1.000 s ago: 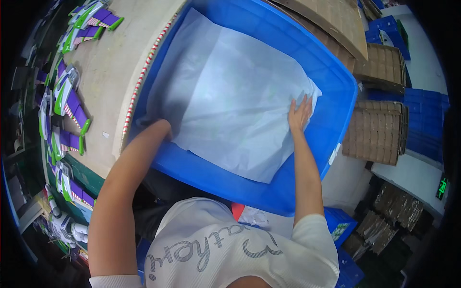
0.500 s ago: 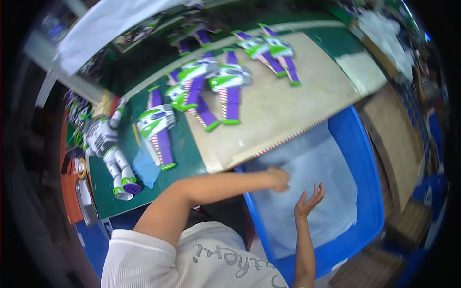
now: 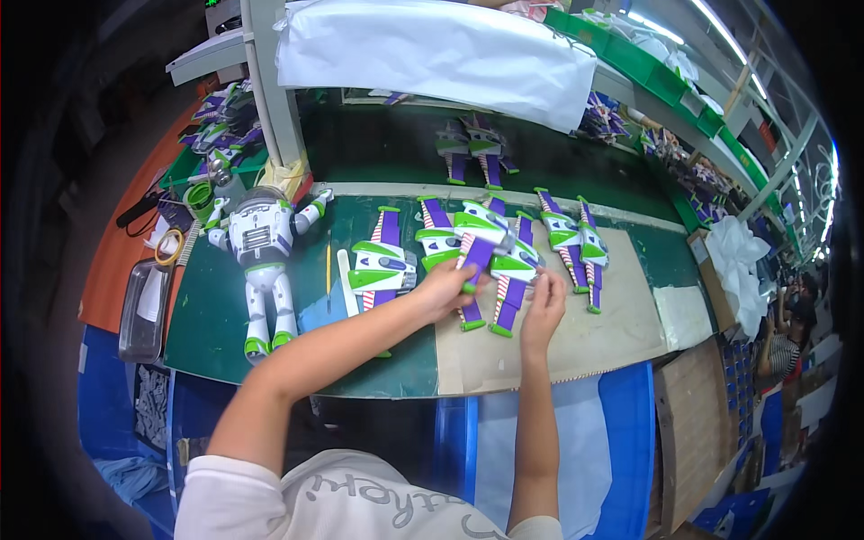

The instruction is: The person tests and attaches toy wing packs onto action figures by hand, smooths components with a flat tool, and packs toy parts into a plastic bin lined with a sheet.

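Beyond the front edge of the tabletop (image 3: 211, 315), your left hand (image 3: 441, 292), the nearer one, is gripping the near purple wing of a winged pack (image 3: 479, 223) with its fingers bent closely around it; the pack is extending ahead and rightward over the left part of the beige board (image 3: 576, 346), its long axis pointing toward the back edge. Your right hand (image 3: 544, 308) is hovering half-curled beside a neighbouring pack (image 3: 519, 261), contact not showing clearly.

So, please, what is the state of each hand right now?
Left hand: closed on a purple-winged toy part.
Right hand: partly curled; whether holding cannot be told.
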Motion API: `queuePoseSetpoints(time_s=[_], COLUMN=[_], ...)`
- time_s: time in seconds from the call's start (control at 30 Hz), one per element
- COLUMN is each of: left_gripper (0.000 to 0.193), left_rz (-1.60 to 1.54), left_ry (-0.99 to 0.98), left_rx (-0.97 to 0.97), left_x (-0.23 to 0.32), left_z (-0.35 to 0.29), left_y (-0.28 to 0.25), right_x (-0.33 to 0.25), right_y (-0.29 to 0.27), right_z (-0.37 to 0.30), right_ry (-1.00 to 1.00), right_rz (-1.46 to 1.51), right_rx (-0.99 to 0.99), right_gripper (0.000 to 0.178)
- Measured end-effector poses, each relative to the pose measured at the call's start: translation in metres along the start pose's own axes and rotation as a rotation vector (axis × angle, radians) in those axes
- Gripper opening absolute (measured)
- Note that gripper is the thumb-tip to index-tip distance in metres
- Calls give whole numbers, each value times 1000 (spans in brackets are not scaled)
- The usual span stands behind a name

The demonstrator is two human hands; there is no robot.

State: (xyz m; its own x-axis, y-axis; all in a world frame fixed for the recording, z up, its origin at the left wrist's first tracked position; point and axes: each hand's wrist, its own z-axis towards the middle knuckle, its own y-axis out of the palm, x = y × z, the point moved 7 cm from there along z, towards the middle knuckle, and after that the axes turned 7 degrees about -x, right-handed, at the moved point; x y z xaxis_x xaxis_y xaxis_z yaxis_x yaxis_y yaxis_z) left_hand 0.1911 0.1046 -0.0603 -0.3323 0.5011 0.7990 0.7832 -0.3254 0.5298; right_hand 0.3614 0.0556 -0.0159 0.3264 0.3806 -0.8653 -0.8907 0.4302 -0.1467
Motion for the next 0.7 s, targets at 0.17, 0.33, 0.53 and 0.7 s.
queuePoseSetpoints(time_s=[0.17, 0.33, 0.53, 0.7], left_gripper=[23, 28, 44, 45], left_rz=[512, 551, 875, 761], left_ry=[35, 188, 615, 515], left_rx=[-208, 71, 491, 403], left_x=[73, 117, 167, 190], left_z=[-134, -196, -247, -305], left_y=[-36, -115, -176, -214], right_x=[6, -25, -112, -214], right_y=[11, 68, 159, 245], right_z=[74, 58, -5, -30], right_ry=[72, 140, -108, -344], right_rz=[-124, -56, 51, -94], right_rx=[82, -195, -215, -705], right_gripper=[39, 31, 34, 34])
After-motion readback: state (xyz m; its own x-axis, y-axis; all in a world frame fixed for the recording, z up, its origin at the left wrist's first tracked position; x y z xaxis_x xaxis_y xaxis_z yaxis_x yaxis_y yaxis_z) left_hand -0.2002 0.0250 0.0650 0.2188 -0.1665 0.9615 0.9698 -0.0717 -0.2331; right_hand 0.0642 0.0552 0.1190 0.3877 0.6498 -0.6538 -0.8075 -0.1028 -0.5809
